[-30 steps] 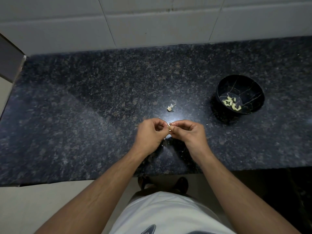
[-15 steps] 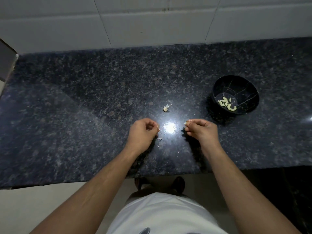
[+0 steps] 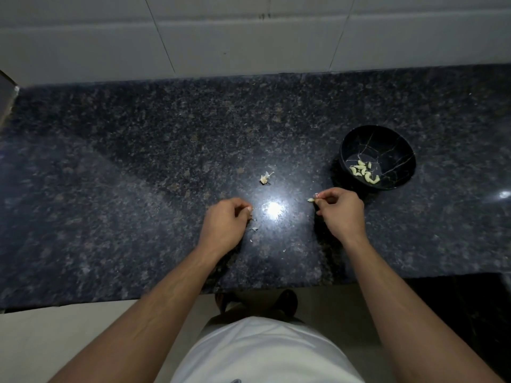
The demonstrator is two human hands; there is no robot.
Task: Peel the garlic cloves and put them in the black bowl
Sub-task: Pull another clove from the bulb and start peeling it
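**Right hand pinching a clove; left hand curled over the table**

Right hand (image 3: 341, 212): knuckles up, forearm entering from 5 o'clock. Thumb and forefinger tips point toward 9 o'clock and pinch a small pale garlic clove (image 3: 310, 200); the other fingers are curled under. Grip closed on the clove. The hand sits near the black bowl (image 3: 356, 142), at the bowl's 7 o'clock, not touching it.

Left hand (image 3: 225, 223): forearm entering from 7 o'clock, fingers curled inward in a loose fist, fingertips pointing toward 3 o'clock. Whether this grip holds anything I cannot tell; the fingertips hide it. The two hands are apart, with a bright light glare on the table (image 3: 110, 189) between them.

Black bowl: upright on the dark speckled table, at 2 o'clock from the right hand. White vein lines mark its inside. A small cluster of peeled cloves (image 3: 363, 172) lies on its bottom.

Loose on the table: a garlic scrap with papery skin (image 3: 266, 177) at 1 o'clock from the left hand; small skin flakes (image 3: 254, 229) just beside the left fingers.
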